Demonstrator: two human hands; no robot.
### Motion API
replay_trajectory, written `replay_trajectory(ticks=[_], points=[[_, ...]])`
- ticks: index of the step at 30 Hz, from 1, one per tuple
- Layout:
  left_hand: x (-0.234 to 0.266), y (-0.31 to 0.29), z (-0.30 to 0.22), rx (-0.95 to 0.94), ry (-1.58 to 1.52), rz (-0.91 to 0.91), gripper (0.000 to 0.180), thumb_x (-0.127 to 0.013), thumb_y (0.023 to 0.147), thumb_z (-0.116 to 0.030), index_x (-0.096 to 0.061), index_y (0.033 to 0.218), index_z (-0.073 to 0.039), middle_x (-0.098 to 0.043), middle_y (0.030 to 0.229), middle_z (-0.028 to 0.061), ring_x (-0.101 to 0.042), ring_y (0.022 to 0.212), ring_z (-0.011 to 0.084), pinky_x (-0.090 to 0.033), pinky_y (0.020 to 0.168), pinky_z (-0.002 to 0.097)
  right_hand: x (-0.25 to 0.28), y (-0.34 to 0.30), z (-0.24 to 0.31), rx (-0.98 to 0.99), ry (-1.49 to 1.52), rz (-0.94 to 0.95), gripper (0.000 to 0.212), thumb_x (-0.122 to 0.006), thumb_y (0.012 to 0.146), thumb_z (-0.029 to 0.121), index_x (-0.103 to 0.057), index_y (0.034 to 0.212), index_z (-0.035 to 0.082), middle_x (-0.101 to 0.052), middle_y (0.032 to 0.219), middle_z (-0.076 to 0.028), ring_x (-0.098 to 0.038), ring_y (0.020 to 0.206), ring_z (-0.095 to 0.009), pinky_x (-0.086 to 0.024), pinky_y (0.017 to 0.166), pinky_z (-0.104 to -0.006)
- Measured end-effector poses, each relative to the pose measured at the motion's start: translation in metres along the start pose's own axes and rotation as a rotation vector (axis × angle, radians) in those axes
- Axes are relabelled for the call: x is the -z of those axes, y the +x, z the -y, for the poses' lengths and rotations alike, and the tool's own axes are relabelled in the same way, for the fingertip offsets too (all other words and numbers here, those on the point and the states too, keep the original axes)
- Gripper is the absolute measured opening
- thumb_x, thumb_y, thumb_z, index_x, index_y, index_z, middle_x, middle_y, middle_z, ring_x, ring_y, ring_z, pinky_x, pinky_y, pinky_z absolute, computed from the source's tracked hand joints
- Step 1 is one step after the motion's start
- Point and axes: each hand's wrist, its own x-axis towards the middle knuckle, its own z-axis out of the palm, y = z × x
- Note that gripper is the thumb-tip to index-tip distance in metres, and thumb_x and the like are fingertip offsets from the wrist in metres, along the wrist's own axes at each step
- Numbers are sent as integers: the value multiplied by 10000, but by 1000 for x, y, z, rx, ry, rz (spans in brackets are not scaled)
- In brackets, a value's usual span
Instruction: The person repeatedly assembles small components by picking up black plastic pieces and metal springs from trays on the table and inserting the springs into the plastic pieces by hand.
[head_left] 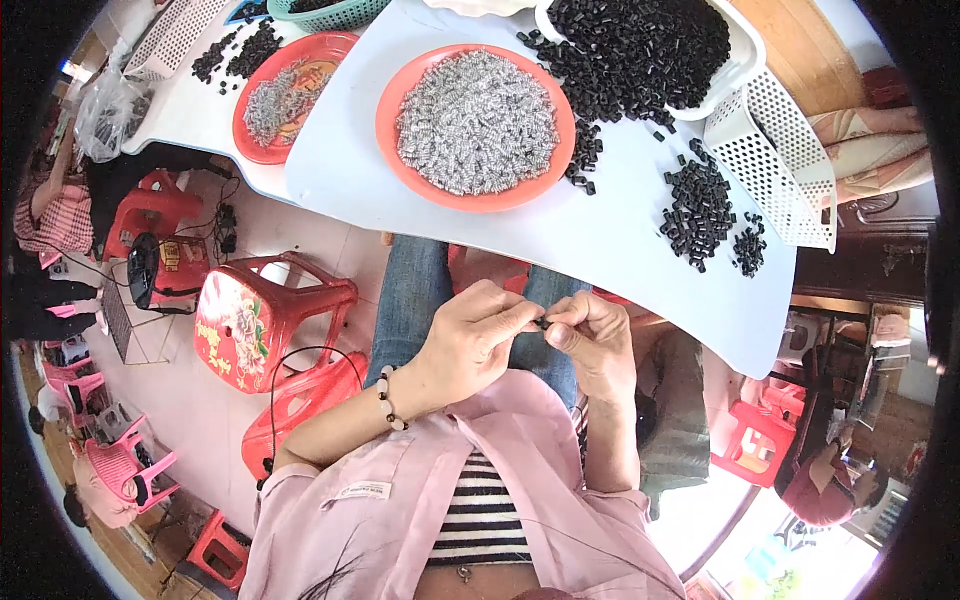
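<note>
Above my lap, just off the near edge of the table, my two hands meet fingertip to fingertip. My left hand is closed in a pinch, its thumb and index finger at a small black plastic piece. From the other side my right hand pinches the same piece. Fingers cover much of it, so its exact shape is hidden. Beyond my hands, an orange-red plate holds a heap of small clear parts. To its right lie loose piles of small black pieces.
A white tray heaped with black pieces stands at the far right, beside a white perforated basket. Another red plate with clear parts sits on the left. Red plastic stools stand on the floor at left. Other people sit nearby.
</note>
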Motion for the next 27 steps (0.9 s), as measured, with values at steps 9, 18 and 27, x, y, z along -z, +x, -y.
replay_trajectory(ticks=[9,18,27], points=[[-1,7,-6,194,-224,-5,266,-694,753,114,-700,991,-5,-675,840,125,-644,703,239,-513,601,316,3,5,-9,-120,553,142,158,-774,839,143,-659,806,38,-624,774,-68,-543,690,-138,-417,646,-264],[1,9,-6,226,-266,-12,199,-742,796,39,-720,988,-11,-675,830,121,-643,671,202,-498,583,289,-1,5,-5,-57,455,79,122,-787,819,100,-680,815,42,-674,820,-74,-599,734,-122,-468,684,-239],[1,7,-6,174,-164,-8,214,-729,782,60,-724,981,-18,-680,844,98,-644,702,214,-512,577,315,4,4,-6,-16,237,36,113,-797,798,42,-687,820,32,-687,842,-51,-608,778,-96,-487,738,-226]])
